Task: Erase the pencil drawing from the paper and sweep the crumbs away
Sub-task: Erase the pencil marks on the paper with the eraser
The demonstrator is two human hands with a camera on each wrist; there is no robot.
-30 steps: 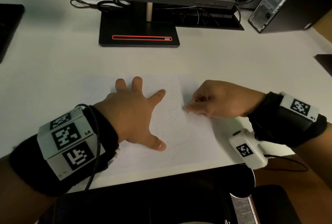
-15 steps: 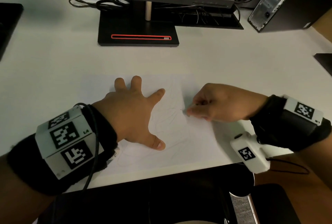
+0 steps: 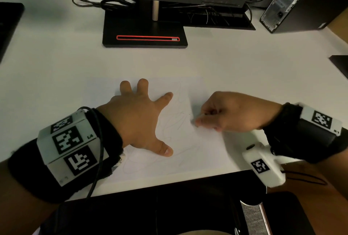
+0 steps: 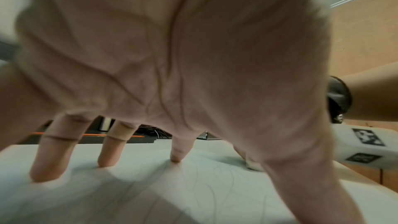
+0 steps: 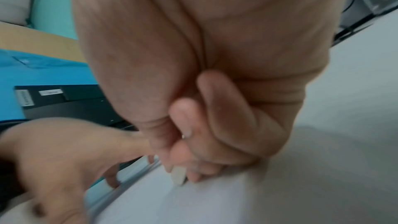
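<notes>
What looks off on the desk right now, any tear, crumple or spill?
Nothing stands out. The paper lies flat and whole under the spread left hand; the right hand pinches the eraser on the faint pencil lines.

Your paper (image 3: 190, 151) lies flat on the surface, faint pencil scribbles (image 3: 177, 121) visible. Your small white eraser (image 5: 178, 175) stands tip-down on it.

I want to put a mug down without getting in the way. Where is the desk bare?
Bare desk lies between the monitor base and the paper, and left of the left hand. Crowded: the paper itself, where the right hand works the eraser.
</notes>
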